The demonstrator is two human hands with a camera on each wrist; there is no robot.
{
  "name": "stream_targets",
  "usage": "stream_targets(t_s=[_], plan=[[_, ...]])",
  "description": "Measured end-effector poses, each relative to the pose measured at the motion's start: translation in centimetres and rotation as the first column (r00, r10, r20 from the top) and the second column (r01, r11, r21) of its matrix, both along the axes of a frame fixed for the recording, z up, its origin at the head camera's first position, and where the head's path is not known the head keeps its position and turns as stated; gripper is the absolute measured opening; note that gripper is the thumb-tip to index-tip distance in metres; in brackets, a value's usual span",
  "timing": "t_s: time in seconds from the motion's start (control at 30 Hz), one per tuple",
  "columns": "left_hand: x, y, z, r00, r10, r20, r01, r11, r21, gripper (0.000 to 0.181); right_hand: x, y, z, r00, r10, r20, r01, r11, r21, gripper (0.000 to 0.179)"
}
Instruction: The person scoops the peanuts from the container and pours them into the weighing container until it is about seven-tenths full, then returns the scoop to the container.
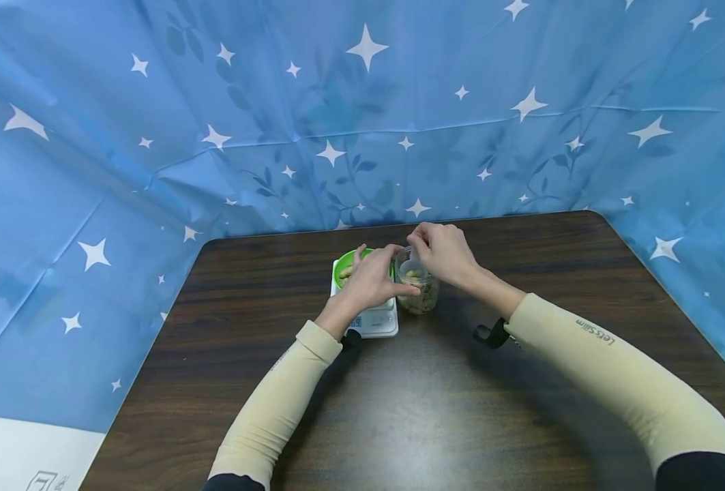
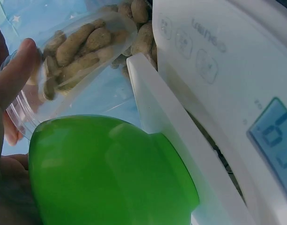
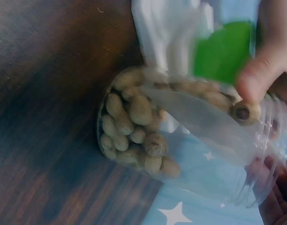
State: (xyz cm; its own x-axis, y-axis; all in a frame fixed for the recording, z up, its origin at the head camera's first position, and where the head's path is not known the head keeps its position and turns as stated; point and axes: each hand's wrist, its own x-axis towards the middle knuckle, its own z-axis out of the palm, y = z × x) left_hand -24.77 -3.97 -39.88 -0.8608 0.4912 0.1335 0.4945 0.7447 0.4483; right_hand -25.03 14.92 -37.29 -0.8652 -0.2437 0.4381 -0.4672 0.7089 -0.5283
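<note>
Near the tabletop's (image 1: 264,341) far edge, the left hand (image 1: 371,279) hides part of the bowl (image 2: 106,168) and scale (image 1: 382,324); what the right hand's (image 1: 445,252) fingertips meet at the jar (image 1: 420,298) is unclear. The display (image 2: 277,136), too small to read from the head, runs off the left wrist view's right edge. The right wrist view blurs bowl and scale.

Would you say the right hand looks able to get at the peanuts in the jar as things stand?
Probably yes: the right hand is at the open mouth of the jar, and what looks like a translucent scoop holds peanuts inside. The left hand at the rim hardly seems in the way.
</note>
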Motion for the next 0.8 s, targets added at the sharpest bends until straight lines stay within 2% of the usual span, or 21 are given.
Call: stream_targets(t_s=[0.1,0.33,0.43,0.6,0.8], plan=[[-0.1,0.0,0.0,1.000,-0.004,-0.002,0.004,1.000,0.003,0.084,0.1,-0.3,0.0,1.000,-0.007,0.020,0.007,1.000,0.008,0.024],[-0.1,0.1,0.1,1.000,-0.003,-0.012,0.003,1.000,0.005,0.084,-0.2,0.7,1.0,0.991,-0.131,0.037,0.134,0.983,-0.127,0.031],[-0.1,0.1,0.2,1.000,0.011,-0.007,-0.011,1.000,-0.001,0.085,-0.5,1.4,1.4,0.979,-0.172,0.111,0.191,0.964,-0.187,0.032],[-0.1,0.1,0.1,1.000,0.016,0.006,-0.016,1.000,0.002,0.086,-0.7,2.1,1.6,0.956,-0.182,0.231,0.244,0.930,-0.273,0.032],[-0.1,0.0,0.0,1.000,0.017,0.001,-0.017,1.000,0.003,0.086,-1.1,2.7,2.1,0.948,-0.188,0.257,0.276,0.888,-0.369,0.034]])
